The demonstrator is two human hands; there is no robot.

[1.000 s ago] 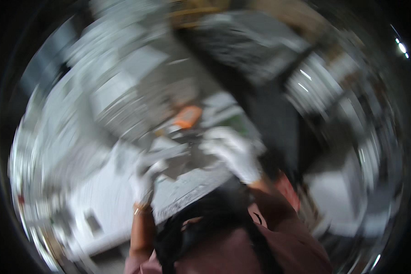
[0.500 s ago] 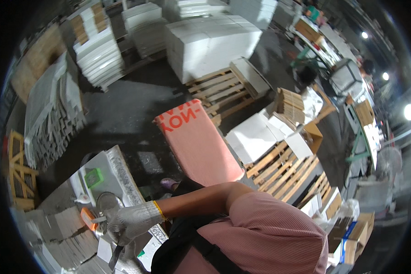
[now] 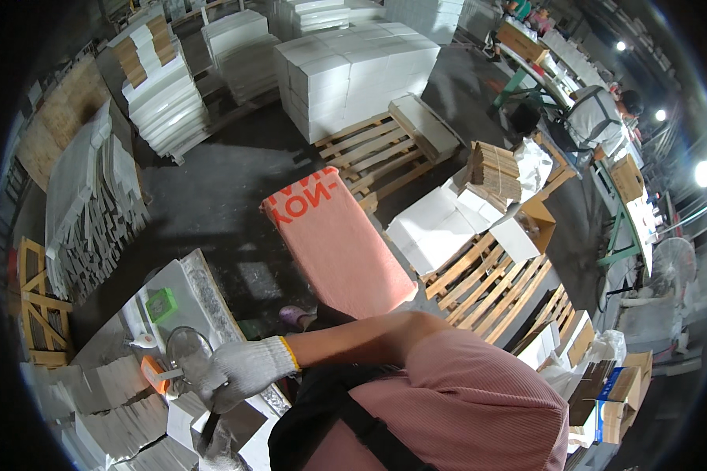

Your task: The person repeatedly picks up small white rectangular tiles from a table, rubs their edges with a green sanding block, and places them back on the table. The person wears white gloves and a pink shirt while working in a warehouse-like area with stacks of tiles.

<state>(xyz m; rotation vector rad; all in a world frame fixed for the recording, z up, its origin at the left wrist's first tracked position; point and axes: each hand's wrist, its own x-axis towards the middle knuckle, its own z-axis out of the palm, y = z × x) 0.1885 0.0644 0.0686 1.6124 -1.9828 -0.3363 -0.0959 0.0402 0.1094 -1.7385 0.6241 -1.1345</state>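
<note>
My right hand [image 3: 247,369], in a white knit glove with a yellow cuff, reaches across to the work table [image 3: 204,290]. Its fingers are closed by a dark narrow piece [image 3: 209,428] whose kind I cannot make out. My left hand [image 3: 221,459], gloved too, sits just below at the lower edge, its fingers largely hidden. Beside the right hand are a clear round object [image 3: 187,345] and an orange piece [image 3: 154,372]. A dark flat panel [image 3: 245,422] and a white block [image 3: 182,421] lie close to both hands.
Stacked grey sheets [image 3: 122,424] stand left of my hands; a green square item [image 3: 161,304] rests on the table. Beyond lie a pink wrapped block [image 3: 342,251], wooden pallets [image 3: 487,290] and white stacked blocks [image 3: 353,78]. A person [image 3: 597,118] is at the far right tables.
My right hand has shifted slightly right and up. More of the clear round object and dark panel shows. The person at the far right has moved.
</note>
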